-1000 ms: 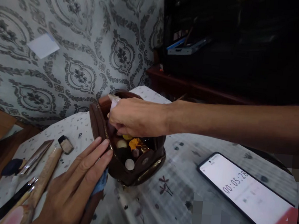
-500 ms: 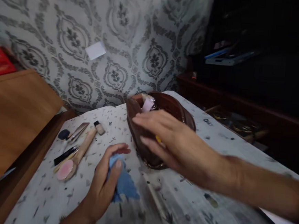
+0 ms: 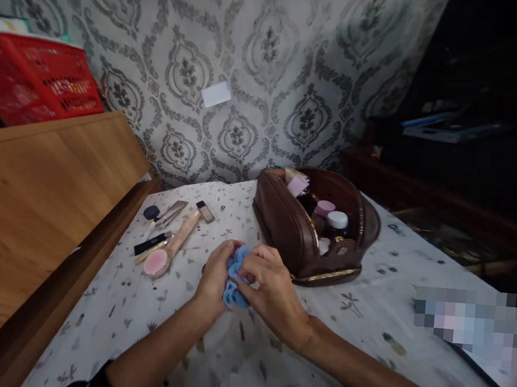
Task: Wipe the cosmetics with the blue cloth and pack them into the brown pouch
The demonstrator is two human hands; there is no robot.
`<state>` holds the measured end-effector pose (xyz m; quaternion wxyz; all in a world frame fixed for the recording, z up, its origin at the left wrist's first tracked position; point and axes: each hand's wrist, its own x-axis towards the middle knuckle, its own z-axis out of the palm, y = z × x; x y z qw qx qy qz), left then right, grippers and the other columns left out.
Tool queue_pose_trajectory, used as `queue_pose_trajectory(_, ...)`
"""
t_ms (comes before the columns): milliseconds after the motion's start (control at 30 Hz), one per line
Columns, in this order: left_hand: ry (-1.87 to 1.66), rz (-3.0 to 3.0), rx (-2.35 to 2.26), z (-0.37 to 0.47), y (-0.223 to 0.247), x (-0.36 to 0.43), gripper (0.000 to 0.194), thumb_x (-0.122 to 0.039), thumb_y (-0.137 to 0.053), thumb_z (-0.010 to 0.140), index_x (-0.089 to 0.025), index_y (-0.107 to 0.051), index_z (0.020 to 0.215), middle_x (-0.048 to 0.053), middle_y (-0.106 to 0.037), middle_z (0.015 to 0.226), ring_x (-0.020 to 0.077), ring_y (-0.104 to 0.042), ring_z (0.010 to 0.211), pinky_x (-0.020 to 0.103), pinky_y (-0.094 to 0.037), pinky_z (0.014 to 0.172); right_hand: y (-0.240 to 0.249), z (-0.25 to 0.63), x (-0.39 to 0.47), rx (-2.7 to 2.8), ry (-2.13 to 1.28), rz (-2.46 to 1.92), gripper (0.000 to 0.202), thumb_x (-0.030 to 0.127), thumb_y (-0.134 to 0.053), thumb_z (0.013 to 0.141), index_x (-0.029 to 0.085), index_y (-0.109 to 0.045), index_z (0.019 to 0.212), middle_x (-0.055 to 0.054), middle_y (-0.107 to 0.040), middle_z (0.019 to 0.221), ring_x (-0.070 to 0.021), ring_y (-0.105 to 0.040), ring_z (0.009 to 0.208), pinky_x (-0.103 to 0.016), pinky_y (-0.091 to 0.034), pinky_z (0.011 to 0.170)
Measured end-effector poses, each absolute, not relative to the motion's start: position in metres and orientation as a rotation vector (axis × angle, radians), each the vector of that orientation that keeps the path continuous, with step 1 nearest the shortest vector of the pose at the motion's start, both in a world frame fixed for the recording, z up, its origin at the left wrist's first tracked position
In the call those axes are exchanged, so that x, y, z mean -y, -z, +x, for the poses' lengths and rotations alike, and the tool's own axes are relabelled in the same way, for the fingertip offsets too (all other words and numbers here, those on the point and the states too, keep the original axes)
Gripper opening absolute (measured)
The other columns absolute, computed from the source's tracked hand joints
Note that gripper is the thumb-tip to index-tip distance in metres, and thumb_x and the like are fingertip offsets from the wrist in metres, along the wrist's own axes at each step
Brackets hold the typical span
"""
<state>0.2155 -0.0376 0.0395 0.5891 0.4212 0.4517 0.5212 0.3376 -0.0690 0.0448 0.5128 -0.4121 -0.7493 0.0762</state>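
Observation:
A crumpled blue cloth [image 3: 237, 269] is gathered between my hands, above the patterned white tablecloth. My left hand [image 3: 214, 276] closes round it from the left, and a small dark bit of something shows at its far edge. From the right, my right hand [image 3: 273, 293] pinches the cloth with bent fingers. Whether anything is wrapped inside I cannot tell. Just beyond my right hand stands an unzipped brown cosmetic bag [image 3: 279, 216]. Inside it are a white-lidded jar [image 3: 337, 220], a pink lid [image 3: 325, 208] and other small containers.
Left of my hands lie a pink round compact [image 3: 156, 263], a beige tube [image 3: 184, 232], a black stick [image 3: 152, 243] and a small bottle [image 3: 205, 211]. A wooden cabinet [image 3: 57, 183] with a red basket [image 3: 44, 78] borders the left. A dark shelf [image 3: 459, 203] stands right.
My right hand has come back from over the bag and now grips the blue cloth together with my left. The cloth is more bunched up. The view has shifted left.

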Motion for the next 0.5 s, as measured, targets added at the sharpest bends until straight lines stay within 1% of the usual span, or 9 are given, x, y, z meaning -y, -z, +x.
queue_pose_trajectory(33, -1.226, 1.126, -1.133, 0.21, -0.042, 0.03, 0.028, -0.044, -0.06, 0.082, -0.016, -0.061, 0.085, 0.001, -0.063, 0.077, 0.0149, -0.063, 0.073, 0.023, -0.051, 0.067, -0.043, 0.335, 0.068, 1.771, -0.229, -1.05, 0.017, 0.019, -0.069, 0.08, 0.021, -0.058, 0.068, 0.001, -0.055, 0.063, -0.0175, -0.055, 0.071, -0.03, -0.045, 0.071)
queue_pose_trajectory(100, -1.197, 1.459, -1.347, 0.198, -0.05, 0.005, 0.025, -0.038, -0.051, 0.088, -0.017, -0.062, 0.093, 0.003, -0.066, 0.087, 0.0152, -0.063, 0.08, 0.023, -0.05, 0.07, -0.035, 0.331, 0.065, 1.71, -0.405, -1.151, 0.013, 0.03, -0.071, 0.08, 0.022, -0.062, 0.08, 0.004, -0.052, 0.058, -0.0164, -0.054, 0.064, -0.029, -0.044, 0.067)
queue_pose_trajectory(133, -1.104, 1.672, -1.51, 0.19, -0.055, -0.012, 0.024, -0.035, -0.046, 0.091, -0.018, -0.062, 0.097, 0.003, -0.067, 0.092, 0.0149, -0.063, 0.084, 0.023, -0.05, 0.073, -0.03, 0.33, 0.064, 1.677, -0.52, -1.188, 0.018, 0.036, -0.069, 0.081, 0.021, -0.063, 0.089, 0.005, -0.05, 0.056, -0.0158, -0.053, 0.06, -0.028, -0.044, 0.065)
queue_pose_trajectory(200, -1.041, 1.751, -1.644, 0.173, -0.065, -0.051, 0.018, -0.031, -0.05, 0.091, -0.02, -0.063, 0.098, 0.003, -0.068, 0.097, 0.016, -0.063, 0.09, 0.024, -0.049, 0.08, -0.017, 0.328, 0.06, 1.598, -0.737, -1.233, 0.033, 0.047, -0.062, 0.083, 0.02, -0.061, 0.102, 0.007, -0.046, 0.052, -0.0147, -0.05, 0.052, -0.027, -0.041, 0.058)
queue_pose_trajectory(233, -1.013, 1.764, -1.722, 0.165, -0.069, -0.071, 0.016, -0.028, -0.052, 0.091, -0.02, -0.062, 0.1, 0.004, -0.068, 0.099, 0.0169, -0.063, 0.094, 0.026, -0.048, 0.084, -0.01, 0.328, 0.058, 1.547, -0.825, -1.241, 0.038, 0.051, -0.058, 0.084, 0.019, -0.06, 0.105, 0.007, -0.045, 0.051, -0.0146, -0.049, 0.05, -0.027, -0.04, 0.055)
queue_pose_trajectory(300, -0.917, 1.777, -1.889, 0.15, -0.074, -0.109, 0.019, -0.026, -0.057, 0.089, -0.019, -0.06, 0.106, 0.007, -0.068, 0.103, 0.0208, -0.062, 0.102, 0.03, -0.046, 0.089, 0.001, 0.328, 0.056, 1.445, -0.925, -1.238, 0.044, 0.055, -0.051, 0.086, 0.017, -0.059, 0.107, 0.007, -0.046, 0.051, -0.0157, -0.052, 0.05, -0.028, -0.041, 0.055)
queue_pose_trajectory(400, -0.732, 1.769, -2.099, 0.137, -0.071, -0.149, 0.03, -0.03, -0.06, 0.09, -0.015, -0.057, 0.116, 0.012, -0.065, 0.112, 0.0251, -0.059, 0.111, 0.039, -0.044, 0.096, 0.01, 0.331, 0.054, 1.382, -0.942, -1.218, 0.046, 0.056, -0.049, 0.086, 0.017, -0.06, 0.108, 0.003, -0.055, 0.054, -0.0178, -0.058, 0.056, -0.029, -0.044, 0.057)
queue_pose_trajectory(500, -0.559, 1.777, -2.212, 0.138, -0.059, -0.166, 0.039, -0.04, -0.058, 0.092, -0.015, -0.057, 0.121, 0.011, -0.061, 0.121, 0.025, -0.059, 0.111, 0.049, -0.045, 0.097, 0.012, 0.335, 0.052, 1.402, -0.95, -1.206, 0.047, 0.055, -0.049, 0.087, 0.016, -0.06, 0.111, 0.001, -0.06, 0.057, -0.0178, -0.059, 0.057, -0.029, -0.043, 0.058)
